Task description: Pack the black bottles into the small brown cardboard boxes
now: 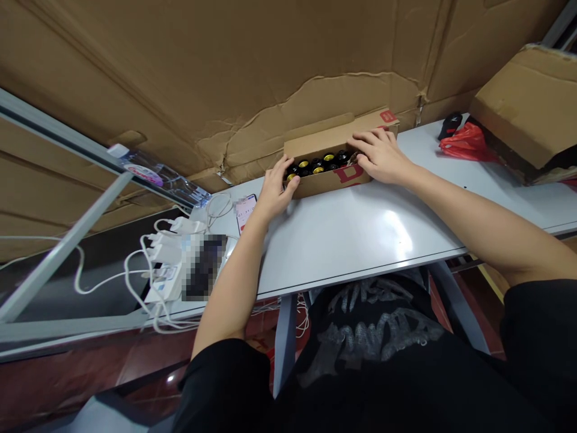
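A narrow open cardboard box point(331, 183) with red print stands on the white table against the cardboard wall. Small dark round-topped containers point(317, 163), some with yellow rings, are packed inside; their lower parts are hidden. My left hand point(277, 185) grips the box's left end, with the thumb at the front edge and the fingers over the corner. At the other end, my right hand point(381, 155) is curled over the right side, its fingers at the opening and the thumb near the front panel. The raised flap point(315, 139) stands behind the containers.
On the left of the table point(324, 240) lie a phone point(246, 211), white chargers and cables point(166, 246), and a blurred-out dark item point(205, 267). A plastic bottle point(162, 177) lies behind a metal frame. At right are a red plastic bag point(469, 144) and a larger box point(532, 108).
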`<state>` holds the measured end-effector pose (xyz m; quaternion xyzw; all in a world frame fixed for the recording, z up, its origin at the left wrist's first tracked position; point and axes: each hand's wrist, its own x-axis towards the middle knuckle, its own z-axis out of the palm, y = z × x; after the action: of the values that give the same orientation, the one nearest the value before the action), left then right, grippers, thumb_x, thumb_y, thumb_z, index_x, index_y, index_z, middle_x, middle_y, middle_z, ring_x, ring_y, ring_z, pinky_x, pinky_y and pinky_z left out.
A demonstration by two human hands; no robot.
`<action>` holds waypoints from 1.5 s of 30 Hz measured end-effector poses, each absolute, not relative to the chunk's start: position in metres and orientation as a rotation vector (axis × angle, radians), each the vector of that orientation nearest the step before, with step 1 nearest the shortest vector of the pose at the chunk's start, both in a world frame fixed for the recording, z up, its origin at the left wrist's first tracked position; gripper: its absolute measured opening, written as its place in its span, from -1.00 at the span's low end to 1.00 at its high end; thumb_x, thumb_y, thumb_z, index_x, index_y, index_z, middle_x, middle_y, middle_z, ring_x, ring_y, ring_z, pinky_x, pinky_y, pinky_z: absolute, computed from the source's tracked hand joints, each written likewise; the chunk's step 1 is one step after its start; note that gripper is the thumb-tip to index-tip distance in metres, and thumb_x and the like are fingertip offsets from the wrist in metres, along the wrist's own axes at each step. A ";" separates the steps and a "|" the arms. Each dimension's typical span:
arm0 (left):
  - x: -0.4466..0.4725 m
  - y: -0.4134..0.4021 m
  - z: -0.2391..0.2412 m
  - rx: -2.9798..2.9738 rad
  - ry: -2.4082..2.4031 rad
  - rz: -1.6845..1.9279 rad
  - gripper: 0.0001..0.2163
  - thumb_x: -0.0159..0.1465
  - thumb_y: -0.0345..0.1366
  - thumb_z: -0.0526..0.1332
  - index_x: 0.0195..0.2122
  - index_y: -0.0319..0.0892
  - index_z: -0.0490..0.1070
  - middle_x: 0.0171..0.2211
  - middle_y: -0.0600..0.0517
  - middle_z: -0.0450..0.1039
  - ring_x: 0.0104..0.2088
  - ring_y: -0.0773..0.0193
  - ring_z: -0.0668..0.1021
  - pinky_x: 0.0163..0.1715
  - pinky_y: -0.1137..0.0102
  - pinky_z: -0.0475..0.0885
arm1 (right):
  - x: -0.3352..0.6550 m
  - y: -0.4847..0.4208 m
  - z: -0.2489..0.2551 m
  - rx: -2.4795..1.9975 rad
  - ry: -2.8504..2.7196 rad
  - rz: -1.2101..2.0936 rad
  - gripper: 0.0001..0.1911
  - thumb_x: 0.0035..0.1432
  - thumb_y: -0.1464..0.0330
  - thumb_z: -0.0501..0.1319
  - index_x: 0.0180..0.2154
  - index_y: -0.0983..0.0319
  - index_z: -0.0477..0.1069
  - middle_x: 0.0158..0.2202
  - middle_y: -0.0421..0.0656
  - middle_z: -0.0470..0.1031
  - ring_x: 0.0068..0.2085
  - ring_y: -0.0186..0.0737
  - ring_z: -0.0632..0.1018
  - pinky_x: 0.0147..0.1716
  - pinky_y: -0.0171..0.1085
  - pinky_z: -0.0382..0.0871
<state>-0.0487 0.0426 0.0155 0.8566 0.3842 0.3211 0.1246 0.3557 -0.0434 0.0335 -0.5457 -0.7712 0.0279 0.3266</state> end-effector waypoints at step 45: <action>-0.018 0.034 0.176 2.535 1.390 0.241 -0.64 0.13 -0.22 0.72 -0.15 -0.02 0.62 -0.24 0.03 0.75 -0.08 -0.04 0.74 0.07 0.10 0.64 | 0.239 -0.045 0.145 -1.942 -2.257 0.250 -0.69 0.60 0.24 0.58 0.24 0.19 0.93 0.15 0.17 0.90 0.20 0.40 0.85 0.09 0.10 0.71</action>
<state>-0.0176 0.0338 0.1759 0.8676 0.4755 0.0825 0.1199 0.2390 -0.0446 0.1449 -0.6479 -0.7532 0.0835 0.0768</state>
